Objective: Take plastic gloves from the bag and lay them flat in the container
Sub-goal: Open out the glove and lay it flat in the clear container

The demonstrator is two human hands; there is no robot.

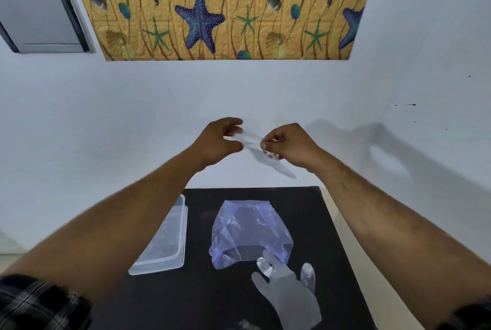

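Note:
Both my hands are raised above the far edge of the black table (pixel 202 303). My left hand (pixel 218 138) and my right hand (pixel 289 143) each pinch an end of a thin clear plastic glove (pixel 251 138), stretched between them; part of it hangs down under my right hand. Below, a bluish transparent bag (pixel 247 231) lies crumpled in the middle of the table. To its left stands a clear rectangular container (pixel 183 212), partly hidden by my left forearm. Another clear glove (pixel 289 295) lies flat on the table in front of the bag.
The table stands against a white wall. A yellow panel (pixel 218 8) with starfish and shells hangs high on the wall. A grey cabinet (pixel 39 5) is at the upper left. White floor shows on both sides of the table.

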